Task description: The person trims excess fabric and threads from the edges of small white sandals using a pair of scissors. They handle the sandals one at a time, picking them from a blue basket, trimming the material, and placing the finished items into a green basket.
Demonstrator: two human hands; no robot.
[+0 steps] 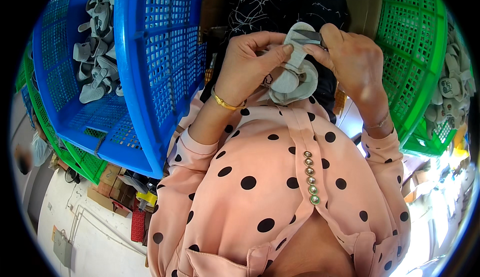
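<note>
My left hand (252,62) pinches a pale grey fabric shoe upper (286,82) between thumb and fingers. One rounded flap of it points up and away from me. In my right hand (352,59) is a pair of small metal scissors (307,36), its blades pointing left and lying against that flap. Thumb and index finger close around the scissors, and the handles are mostly hidden by the hand. The lower part of the upper hangs near my lap. Beyond both hands, loose white threads (250,2) lie scattered over dark cloth.
A large blue plastic basket (131,67) stands close on my left, with several grey shoe uppers (100,72) piled inside. Close on my right is a green basket (407,52), with more uppers (450,87) past its wall. Cardboard boxes (111,187) sit at the lower left.
</note>
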